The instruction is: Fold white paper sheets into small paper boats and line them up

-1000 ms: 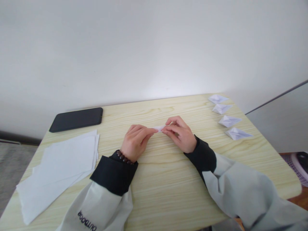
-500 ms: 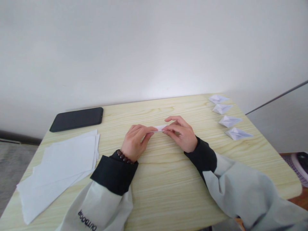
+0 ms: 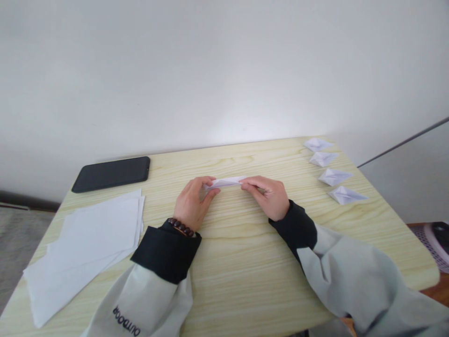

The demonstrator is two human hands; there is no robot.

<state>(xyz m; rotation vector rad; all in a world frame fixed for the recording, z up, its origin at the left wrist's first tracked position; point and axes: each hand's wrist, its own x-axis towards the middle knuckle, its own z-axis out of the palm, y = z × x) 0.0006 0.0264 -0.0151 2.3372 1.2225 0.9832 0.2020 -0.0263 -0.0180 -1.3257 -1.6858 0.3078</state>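
Observation:
A narrow folded white paper piece [image 3: 226,182] is held just above the middle of the light wooden table [image 3: 245,262]. My left hand [image 3: 192,203] pinches its left end with thumb and fingers closed. The right end is pinched by my right hand [image 3: 268,196]. A beaded bracelet sits on my left wrist. Both arms wear grey sleeves with black cuffs.
A stack of white paper sheets [image 3: 84,248] lies at the table's left. A black phone [image 3: 111,174] rests at the back left. Several folded paper boats [image 3: 335,176] line the right edge. A white wall stands close behind the table.
Both hands moved apart along the folded paper and lifted it slightly; more of the strip now shows between the fingers.

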